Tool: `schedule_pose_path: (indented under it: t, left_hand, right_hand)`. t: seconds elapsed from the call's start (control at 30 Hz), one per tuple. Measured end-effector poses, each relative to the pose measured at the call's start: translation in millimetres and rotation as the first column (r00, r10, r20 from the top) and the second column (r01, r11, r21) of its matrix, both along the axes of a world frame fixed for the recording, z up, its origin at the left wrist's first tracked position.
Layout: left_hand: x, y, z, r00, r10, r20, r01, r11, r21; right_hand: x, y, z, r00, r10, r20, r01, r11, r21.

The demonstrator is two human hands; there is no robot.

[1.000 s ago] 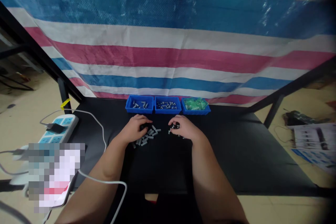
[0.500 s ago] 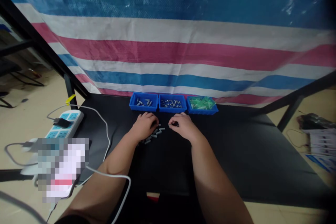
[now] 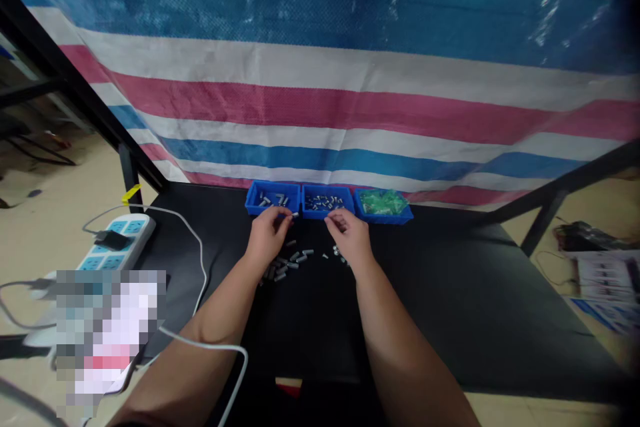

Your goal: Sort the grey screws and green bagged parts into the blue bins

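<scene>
1. You are moving your left hand (image 3: pixel 270 235) forward from the loose grey metal pins (image 3: pixel 287 265) nearer you, pinching a pin (image 3: pixel 295 214) just beside the left blue bin (image 3: pixel 260 211).
2. You are bringing your right hand (image 3: pixel 347 232) narrowly to the middle blue bin (image 3: pixel 313 215); I cannot tell whether it is holding anything.

Small grey metal cylinders (image 3: pixel 285 267) scattered on black tabletop (image 3: pixel 450 293).

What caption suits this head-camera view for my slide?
Left hand and right hand beside blue plastic trays, small silver metal cylinders strewn on a black tabletop.
</scene>
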State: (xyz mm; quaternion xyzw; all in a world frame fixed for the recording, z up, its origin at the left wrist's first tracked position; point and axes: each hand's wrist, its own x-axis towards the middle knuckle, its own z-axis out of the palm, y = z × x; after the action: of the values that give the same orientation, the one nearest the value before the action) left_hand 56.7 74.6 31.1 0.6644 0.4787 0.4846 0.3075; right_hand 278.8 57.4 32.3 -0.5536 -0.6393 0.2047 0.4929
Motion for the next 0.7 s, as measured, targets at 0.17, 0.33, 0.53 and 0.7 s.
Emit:
schedule_pose_path:
  t: [0.17,0.33,0.53,0.7]
  left_hand:
    - [-0.2,12.7,-6.8,0.863,0.249,0.44,-0.188,0.966,-0.177]
    - [-6.5,16.2,-4.3,0.863,0.273,0.424,-0.236,0.962,-0.138]
    - [-38.1,10.5,2.6,0.902,0.431,0.011,-0.431,0.902,0.041]
    - [-56.1,1.5,12.2,0.939,-0.037,-0.343,0.011,0.997,-0.078]
  right_hand:
    - [0.8,4.9,-6.7,0.996,-0.029,-0.088,0.034,0.998,0.055]
    - [1.5,6.0,-8.0,0.999,0.002,-0.054,0.001,0.998,0.07]
    - [9.2,-0.2,5.0,0.991,-0.042,0.128,0.044,0.999,-0.019]
    - [20.5,-18.1,31.4,0.937,0.249,0.244,-0.137,0.906,-0.4]
